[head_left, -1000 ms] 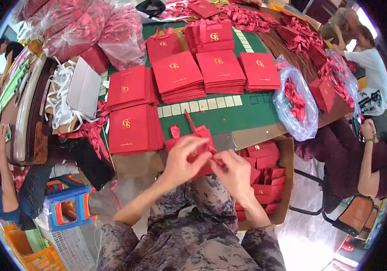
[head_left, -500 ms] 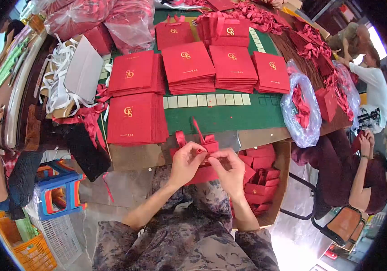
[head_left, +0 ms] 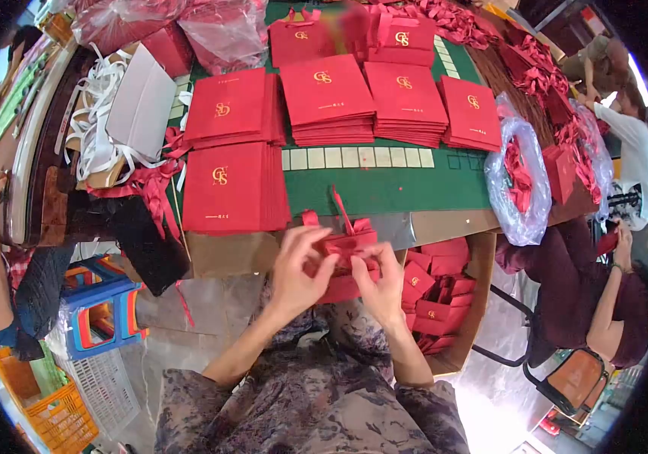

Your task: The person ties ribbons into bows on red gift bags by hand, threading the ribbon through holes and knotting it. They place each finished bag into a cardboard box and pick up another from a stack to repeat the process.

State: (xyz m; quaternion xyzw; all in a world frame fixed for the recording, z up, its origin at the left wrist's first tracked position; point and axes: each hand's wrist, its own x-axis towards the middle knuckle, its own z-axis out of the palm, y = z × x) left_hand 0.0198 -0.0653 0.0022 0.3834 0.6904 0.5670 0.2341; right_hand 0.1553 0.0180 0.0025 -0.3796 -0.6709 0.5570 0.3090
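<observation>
A small red paper bag (head_left: 341, 287) with red ribbon rests above my lap at the table's near edge. My left hand (head_left: 299, 271) is at its left side, thumb and fingers curved around a piece of it. On the right side, my right hand (head_left: 381, 281) has its thumb and index finger close together at the ribbon; what lies between them is too small to tell. A ribbon loop (head_left: 341, 210) stands up above the bag. Stacks of flat red bags with gold print (head_left: 327, 91) lie on the green table mat (head_left: 384, 193) beyond.
A carton (head_left: 477, 303) of red bags stands at my right. White ribbons (head_left: 101, 113) and a clear bag of red ribbon (head_left: 518, 181) lie on the table. Blue stools (head_left: 101, 310) are at the left. Other people sit at both sides, including one in dark clothing (head_left: 573, 295).
My left hand has shifted slightly left and its fingers have spread over the bag. The view has turned a little, and a blurred red shape now shows at the table's far side.
</observation>
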